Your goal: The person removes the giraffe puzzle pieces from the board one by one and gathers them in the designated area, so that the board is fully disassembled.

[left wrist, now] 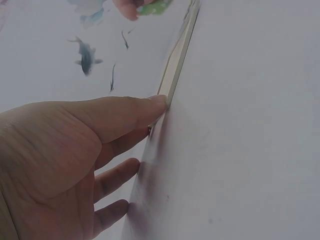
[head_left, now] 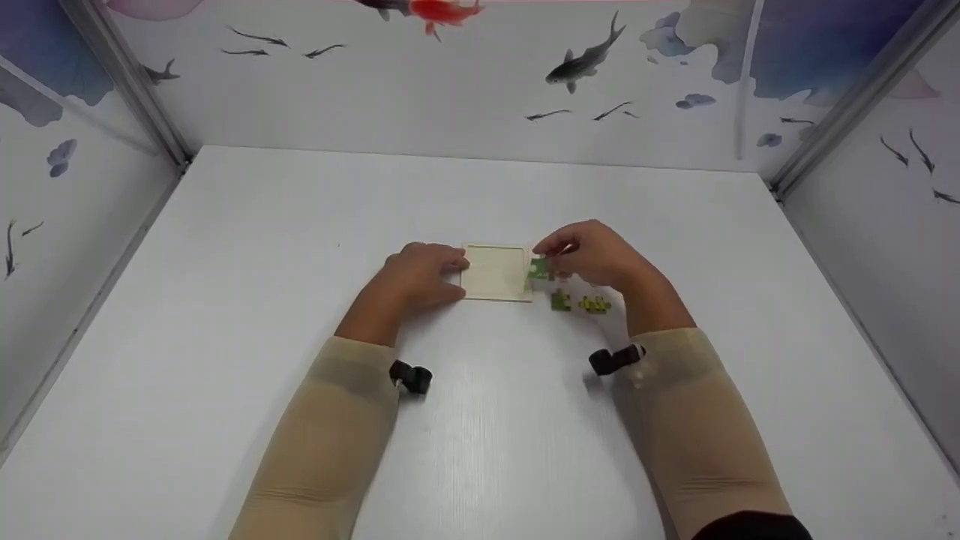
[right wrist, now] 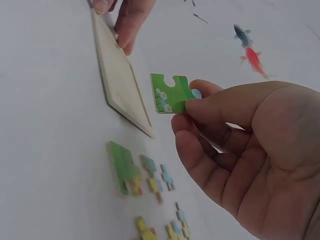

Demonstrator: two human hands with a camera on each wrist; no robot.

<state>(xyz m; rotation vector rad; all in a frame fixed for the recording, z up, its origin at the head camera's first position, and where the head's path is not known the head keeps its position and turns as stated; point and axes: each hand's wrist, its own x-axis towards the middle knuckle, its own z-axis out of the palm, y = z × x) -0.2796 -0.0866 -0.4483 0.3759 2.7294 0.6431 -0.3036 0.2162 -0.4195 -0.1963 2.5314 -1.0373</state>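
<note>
A square, pale wooden puzzle tray [head_left: 492, 274] with a raised rim lies flat on the white table. My left hand [head_left: 420, 274] rests at its left side, with the thumb [left wrist: 150, 107] touching the near corner and the other fingers spread, fairly straight. Between thumb and forefinger, my right hand [head_left: 596, 251] pinches a green jigsaw piece [right wrist: 170, 94] with small white flowers, just beyond the tray's right edge. Several loose jigsaw pieces lie on the table under and near that hand, among them a green one [right wrist: 119, 165] and a yellow one [head_left: 595, 304].
The white tabletop [head_left: 480, 427] is bounded by a back panel [head_left: 450, 112] and side panels printed with fish. Each forearm wears a beige sleeve [head_left: 315, 435] and a small black wrist camera [head_left: 411, 376].
</note>
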